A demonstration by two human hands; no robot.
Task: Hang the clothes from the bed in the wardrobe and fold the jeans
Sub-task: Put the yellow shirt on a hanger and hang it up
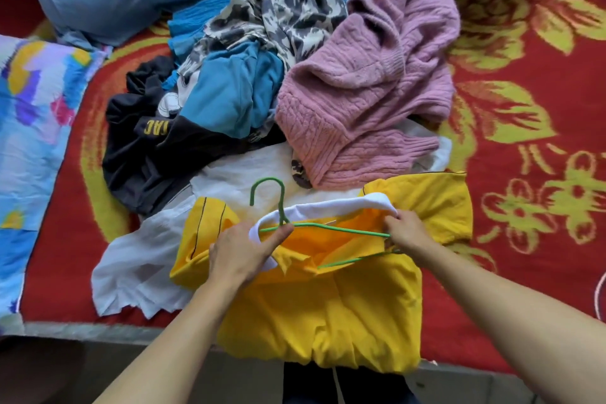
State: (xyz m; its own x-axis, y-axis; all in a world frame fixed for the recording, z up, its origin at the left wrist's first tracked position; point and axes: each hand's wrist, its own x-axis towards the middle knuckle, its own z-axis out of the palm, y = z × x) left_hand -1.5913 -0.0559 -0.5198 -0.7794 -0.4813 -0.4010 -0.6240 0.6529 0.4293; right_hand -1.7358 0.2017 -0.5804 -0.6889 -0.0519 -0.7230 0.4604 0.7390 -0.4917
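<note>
Lower centre, the left hand (pixel 249 252) grips the collar (pixel 314 208) of the yellow shirt (pixel 328 305) at the green hanger (pixel 328 228), the right hand (pixel 406 229) pinches its other end: keep the neck stretched wide, easing the wire shoulder inside.

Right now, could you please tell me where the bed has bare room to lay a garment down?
The red blanket is bare right of the pink sweater and yellow shirt. A narrow strip runs between the patterned pillow and the black garment. The middle is crowded with piled clothes.
</note>
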